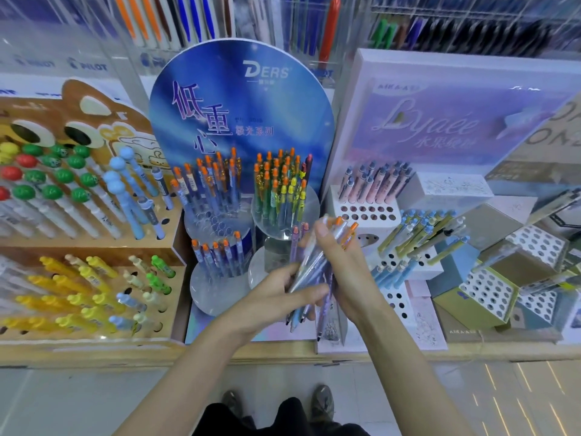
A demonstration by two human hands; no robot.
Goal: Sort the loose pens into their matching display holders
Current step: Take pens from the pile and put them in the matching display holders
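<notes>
**Both hands on one pen bundle, at the DERS stand**

Left hand [283,294] gripped the loose pens [309,262] from below, fingers curled round the barrels and thumb laid across. Right hand [342,269] wrapped the same bundle higher up, thumb tip near the clicker ends. The pens were slim, smooth plastic barrels in lilac, silver and pale blue, some with orange clickers. They were tilted, writing tips toward the person, and held above the counter [125,352] just in front of the stand.

The stand had an arched glossy blue backboard [245,99] and clear round acrylic tubes [217,291] on frosted discs. Orange-capped pens stood in three tubes. To the right, a white block [364,212] with round drilled holes held pink pens. To the left stood wood-print card racks [176,234].
</notes>
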